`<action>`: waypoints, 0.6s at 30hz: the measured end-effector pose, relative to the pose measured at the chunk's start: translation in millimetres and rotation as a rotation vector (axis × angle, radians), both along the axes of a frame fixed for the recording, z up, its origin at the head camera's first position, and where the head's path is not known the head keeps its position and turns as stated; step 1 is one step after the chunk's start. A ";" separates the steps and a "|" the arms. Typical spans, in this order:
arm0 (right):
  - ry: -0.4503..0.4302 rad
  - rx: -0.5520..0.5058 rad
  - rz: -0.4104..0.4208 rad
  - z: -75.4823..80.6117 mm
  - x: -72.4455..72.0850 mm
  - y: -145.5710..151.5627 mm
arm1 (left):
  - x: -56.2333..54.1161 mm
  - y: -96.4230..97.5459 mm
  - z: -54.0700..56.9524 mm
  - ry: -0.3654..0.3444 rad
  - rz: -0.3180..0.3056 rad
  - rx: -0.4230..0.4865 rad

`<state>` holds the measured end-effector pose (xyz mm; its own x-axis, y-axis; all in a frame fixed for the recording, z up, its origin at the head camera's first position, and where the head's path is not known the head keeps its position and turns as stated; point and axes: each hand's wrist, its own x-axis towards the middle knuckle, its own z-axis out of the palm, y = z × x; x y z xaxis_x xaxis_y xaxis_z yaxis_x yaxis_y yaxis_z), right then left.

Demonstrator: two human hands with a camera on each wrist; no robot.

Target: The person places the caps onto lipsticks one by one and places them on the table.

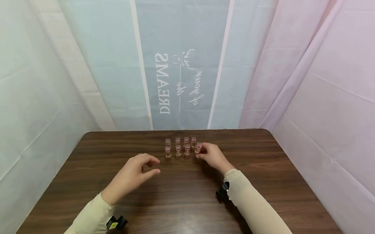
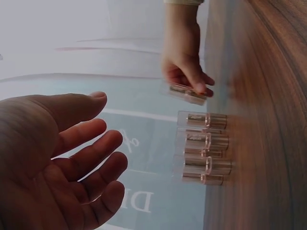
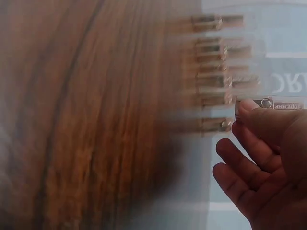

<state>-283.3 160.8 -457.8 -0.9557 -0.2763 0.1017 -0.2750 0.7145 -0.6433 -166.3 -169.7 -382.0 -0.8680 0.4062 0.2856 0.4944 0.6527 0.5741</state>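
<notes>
My right hand [image 1: 214,157] pinches a lipstick tube [image 1: 198,148] between thumb and fingers, at the right end of a group of similar tubes. In the right wrist view this lipstick [image 3: 288,106] has a clear cap and a label reading "avocado"; it is tilted in the head view. Several more lipsticks [image 1: 178,151] with clear caps and shiny gold-pink bases stand upright in two short rows. Left of them my left hand [image 1: 130,174] hovers over the table, holding nothing, its fingers relaxed and thumb apart [image 2: 79,108].
The dark wood table [image 1: 179,202] has rounded far corners. Behind it hangs a pale blue cloth [image 1: 183,36] with mirrored white lettering. White cloth walls [image 1: 342,98] flank both sides. Each forearm wears a small black camera [image 1: 222,192].
</notes>
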 end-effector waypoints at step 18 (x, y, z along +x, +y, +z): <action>-0.109 0.047 -0.036 -12.8 -16.3 3.8 | 2.9 1.5 3.3 -0.010 -0.036 -0.008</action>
<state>-299.7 164.5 -470.6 -0.9698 -0.2434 -0.0154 -0.1789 0.7531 -0.6331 -163.4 -168.2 -378.7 -0.8556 0.4393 0.2737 0.5118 0.6392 0.5740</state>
